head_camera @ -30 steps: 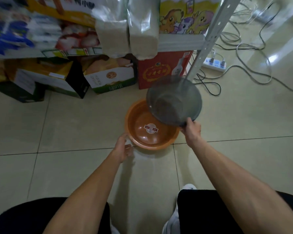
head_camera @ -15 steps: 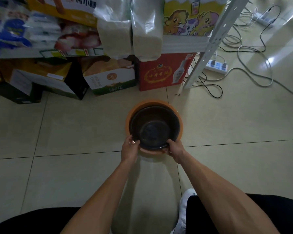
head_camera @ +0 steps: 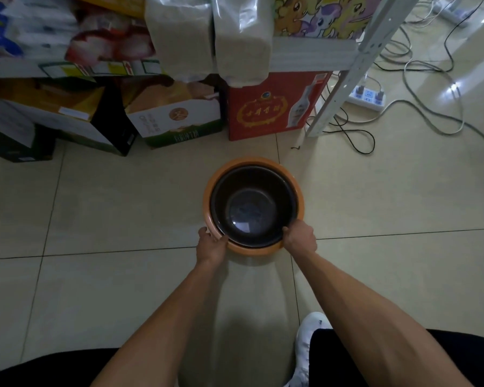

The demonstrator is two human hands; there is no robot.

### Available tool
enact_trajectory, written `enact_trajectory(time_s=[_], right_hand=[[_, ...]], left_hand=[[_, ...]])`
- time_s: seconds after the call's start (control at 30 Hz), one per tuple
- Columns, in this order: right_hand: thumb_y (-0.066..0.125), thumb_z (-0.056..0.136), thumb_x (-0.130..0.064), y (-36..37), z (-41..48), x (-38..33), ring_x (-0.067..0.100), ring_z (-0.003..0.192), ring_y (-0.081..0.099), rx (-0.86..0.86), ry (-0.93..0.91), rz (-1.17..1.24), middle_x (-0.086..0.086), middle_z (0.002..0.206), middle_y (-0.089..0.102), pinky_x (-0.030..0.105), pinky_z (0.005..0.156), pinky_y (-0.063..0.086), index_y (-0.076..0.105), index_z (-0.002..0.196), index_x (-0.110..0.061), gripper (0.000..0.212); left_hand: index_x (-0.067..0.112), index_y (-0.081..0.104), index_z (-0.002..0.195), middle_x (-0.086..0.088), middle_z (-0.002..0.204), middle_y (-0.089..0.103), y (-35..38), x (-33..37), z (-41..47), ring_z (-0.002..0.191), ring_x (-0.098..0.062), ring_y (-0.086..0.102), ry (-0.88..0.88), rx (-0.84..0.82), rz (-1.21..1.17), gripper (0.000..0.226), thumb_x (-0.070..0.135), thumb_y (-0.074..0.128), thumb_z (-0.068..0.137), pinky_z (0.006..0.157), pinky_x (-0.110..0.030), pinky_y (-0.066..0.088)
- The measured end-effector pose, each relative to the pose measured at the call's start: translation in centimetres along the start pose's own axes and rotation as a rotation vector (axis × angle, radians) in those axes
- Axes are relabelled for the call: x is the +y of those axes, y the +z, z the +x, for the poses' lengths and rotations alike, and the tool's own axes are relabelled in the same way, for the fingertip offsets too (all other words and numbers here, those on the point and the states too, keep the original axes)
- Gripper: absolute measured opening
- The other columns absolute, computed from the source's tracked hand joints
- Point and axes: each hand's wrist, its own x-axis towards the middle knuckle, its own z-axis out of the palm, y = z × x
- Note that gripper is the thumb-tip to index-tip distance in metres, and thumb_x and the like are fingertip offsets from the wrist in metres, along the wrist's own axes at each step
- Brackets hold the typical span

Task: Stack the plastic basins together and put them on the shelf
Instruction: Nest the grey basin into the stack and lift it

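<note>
The dark basin [head_camera: 253,208] is nested inside the orange basin [head_camera: 299,191], centre of the frame, both resting on the tiled floor [head_camera: 95,208]. The near rim of the stack is grasped from both sides: the left hand [head_camera: 210,245] is wrapped on the orange rim at lower left, and the right hand [head_camera: 300,238] is closed on the rim at lower right, w/ its fingers over the edge of the dark basin. Stacking looks done; the lift to the shelf [head_camera: 313,55] is judged to be what remains. Risks from here: both grips are on the near side only, so the stack may tip fwd when raised, and the inner basin could slide out if it is not pinched together w/ the outer one. Also the shelf in the upper part of the frame is crowded w/ bags and packets, so free room may be hard to find, and a rim could be knocked on the white upright post [head_camera: 344,79] at upper right. Under the shelf, boxes are standing, incl. a red box [head_camera: 274,110]. At right, cables [head_camera: 419,107] and a power strip [head_camera: 366,97] are lying on the floor, a trip hazard if a step is taken there. The light is dim, w/ a glare spot at far right. A white shoe [head_camera: 305,344] is seen at the bottom.
</note>
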Motion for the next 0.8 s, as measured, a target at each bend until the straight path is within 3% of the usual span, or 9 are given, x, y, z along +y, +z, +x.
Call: enact_trajectory(time_s=[0.13,0.2,0.27,0.33,0.47,0.7,0.8], right_hand=[[0.062,0.093,-0.033,0.3,1.1,-0.1,0.040,0.111,0.064,0.095,0.031,0.145,0.018,0.120,0.064,0.051,0.093,0.055,0.056,0.120,-0.013,0.034],[0.073,0.087,-0.033,0.7,2.5,0.1,0.042,0.118,0.058,0.195,0.126,0.233,0.022,0.129,0.054,0.055,0.097,0.052,0.044,0.128,-0.007,0.057],[0.080,0.082,-0.036,1.8,4.2,0.9,0.044,0.120,0.058,0.111,0.225,0.339,0.025,0.132,0.054,0.054,0.100,0.052,0.042,0.134,-0.001,0.073],[0.081,0.082,-0.032,2.2,5.4,1.1,0.041,0.111,0.064,-0.032,0.251,0.380,0.023,0.119,0.065,0.052,0.096,0.056,0.054,0.126,0.001,0.061],[0.078,0.084,-0.024,0.6,3.3,0.4,0.042,0.109,0.064,0.015,0.214,0.416,0.023,0.116,0.065,0.046,0.092,0.056,0.057,0.118,0.000,0.046],[0.075,0.083,-0.027,-10.5,-7.7,-4.6,0.044,0.116,0.060,0.026,0.168,0.429,0.025,0.127,0.061,0.047,0.098,0.053,0.053,0.125,-0.001,0.054],[0.077,0.079,-0.030,-18.4,-15.0,-8.0,0.043,0.120,0.062,0.015,0.157,0.417,0.025,0.130,0.064,0.043,0.100,0.053,0.057,0.128,0.001,0.061]], left_hand=[[0.011,0.044,0.137,-0.009,0.125,0.068,0.1,-2.3,4.6,0.111,-0.030,0.067,-0.038,-0.044,-0.068,0.082,0.039,0.077,0.067,0.099,-0.051,0.053],[0.011,0.053,0.128,-0.010,0.118,0.072,0.2,-2.9,7.1,0.105,-0.030,0.070,-0.053,-0.029,-0.125,0.085,0.043,0.082,0.055,0.096,-0.053,0.055],[0.013,0.058,0.128,-0.007,0.117,0.072,0.2,-2.1,8.3,0.104,-0.029,0.071,-0.049,0.018,-0.244,0.084,0.034,0.084,0.051,0.094,-0.052,0.056],[0.017,0.055,0.136,-0.006,0.123,0.070,-0.5,0.0,7.5,0.107,-0.030,0.069,-0.055,0.035,-0.346,0.087,0.013,0.079,0.052,0.094,-0.053,0.056],[0.018,0.052,0.141,-0.008,0.128,0.067,-1.9,2.0,5.3,0.113,-0.032,0.065,-0.060,0.004,-0.431,0.085,-0.016,0.069,0.064,0.100,-0.051,0.053],[0.014,0.049,0.143,-0.010,0.134,0.064,-8.3,10.5,-6.1,0.118,-0.033,0.063,-0.090,0.026,-0.485,0.082,-0.023,0.062,0.072,0.102,-0.053,0.051],[0.013,0.048,0.144,-0.013,0.133,0.065,-12.5,16.7,-14.1,0.116,-0.033,0.063,-0.108,0.016,-0.515,0.079,-0.024,0.058,0.075,0.096,-0.046,0.054]])
